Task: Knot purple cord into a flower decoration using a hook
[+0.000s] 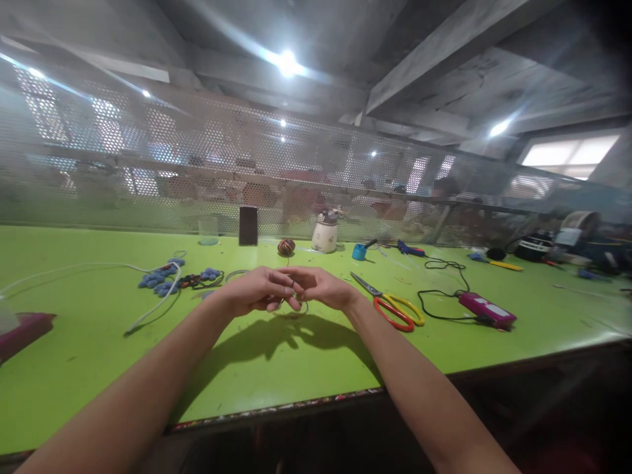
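Above the green table, my left hand [261, 289] and my right hand [320, 287] meet, their fingertips bent together in a pinch. Between and below the fingers shows a thin cord [297, 311], curving in a loose loop; the exact grip on it is hidden by the fingers. Just behind the hands lies a small ball of dark multicoloured thread [286, 247], with a strand leading down towards them. Scissors [390, 304] with red and yellow handles rest open to the right of my right hand. Blue knotted cord pieces [160, 280] lie left of my left hand.
At the back stand a dark upright phone-like slab [248, 226], a pale jar [324, 234] and a clear cup [208, 232]. A small blue pot [360, 251] is beside them. To the right sits a magenta device [486, 309] with a black cable. A white cable [162, 299] crosses the left side.
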`<state>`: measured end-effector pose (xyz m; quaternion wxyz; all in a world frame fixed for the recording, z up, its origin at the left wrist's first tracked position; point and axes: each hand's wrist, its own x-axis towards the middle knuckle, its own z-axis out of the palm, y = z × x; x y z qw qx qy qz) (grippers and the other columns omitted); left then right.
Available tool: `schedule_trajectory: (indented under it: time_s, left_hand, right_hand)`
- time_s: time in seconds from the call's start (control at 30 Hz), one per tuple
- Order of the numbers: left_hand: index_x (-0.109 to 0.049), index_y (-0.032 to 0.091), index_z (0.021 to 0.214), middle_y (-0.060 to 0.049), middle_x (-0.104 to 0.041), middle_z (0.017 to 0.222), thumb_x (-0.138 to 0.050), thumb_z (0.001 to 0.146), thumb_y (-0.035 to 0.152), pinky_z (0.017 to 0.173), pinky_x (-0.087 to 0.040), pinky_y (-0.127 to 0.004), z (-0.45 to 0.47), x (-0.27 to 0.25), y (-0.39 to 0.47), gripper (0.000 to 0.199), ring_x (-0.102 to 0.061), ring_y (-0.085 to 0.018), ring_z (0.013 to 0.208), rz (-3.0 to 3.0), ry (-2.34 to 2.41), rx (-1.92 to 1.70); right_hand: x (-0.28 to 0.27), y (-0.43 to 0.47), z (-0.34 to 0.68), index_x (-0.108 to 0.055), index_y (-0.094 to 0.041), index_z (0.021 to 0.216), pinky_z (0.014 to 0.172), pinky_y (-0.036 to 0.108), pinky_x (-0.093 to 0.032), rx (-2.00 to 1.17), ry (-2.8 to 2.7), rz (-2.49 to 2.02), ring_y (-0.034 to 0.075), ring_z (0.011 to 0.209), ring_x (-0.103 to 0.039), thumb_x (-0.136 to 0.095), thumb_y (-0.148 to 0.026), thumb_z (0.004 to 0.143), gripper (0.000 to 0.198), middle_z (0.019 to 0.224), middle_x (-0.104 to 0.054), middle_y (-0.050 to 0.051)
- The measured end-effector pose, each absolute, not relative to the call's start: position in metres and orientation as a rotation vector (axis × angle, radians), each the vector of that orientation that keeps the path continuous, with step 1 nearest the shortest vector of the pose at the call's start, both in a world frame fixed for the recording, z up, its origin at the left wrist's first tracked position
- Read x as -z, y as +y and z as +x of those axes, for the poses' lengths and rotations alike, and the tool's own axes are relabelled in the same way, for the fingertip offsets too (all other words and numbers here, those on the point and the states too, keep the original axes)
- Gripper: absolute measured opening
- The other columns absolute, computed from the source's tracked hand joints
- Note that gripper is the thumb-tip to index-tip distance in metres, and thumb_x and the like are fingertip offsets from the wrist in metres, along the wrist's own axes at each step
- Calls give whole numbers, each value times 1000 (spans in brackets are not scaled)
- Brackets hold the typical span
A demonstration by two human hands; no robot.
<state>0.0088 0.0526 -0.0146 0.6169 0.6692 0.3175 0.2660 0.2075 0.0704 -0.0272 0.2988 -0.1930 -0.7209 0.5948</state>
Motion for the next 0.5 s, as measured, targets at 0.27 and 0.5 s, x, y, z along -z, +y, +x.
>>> schedule_trajectory:
  time_s: [0.27,0.5]
  left_hand:
    - [-73,12,90,-12,-73,82,-70,73,19,35,-19,-16,-2,13,61,18,-44,-2,41,1473,643,-680]
    - [-75,12,87,-14,-73,94,-72,68,21,41,-29,-20,-2,20,67,21,-48,-6,47,1595,828,-674]
  right_hand:
    - [23,75,220,-68,-9,83,39,19,-23,-1582,-1790,-729,4,41,-39,-77,-28,65,28,54,-57,-2]
    - [20,76,218,-69,-11,71,40,21,-16,-1432,-1667,-805,3,40,-31,-81,-31,59,27,45,-49,-5]
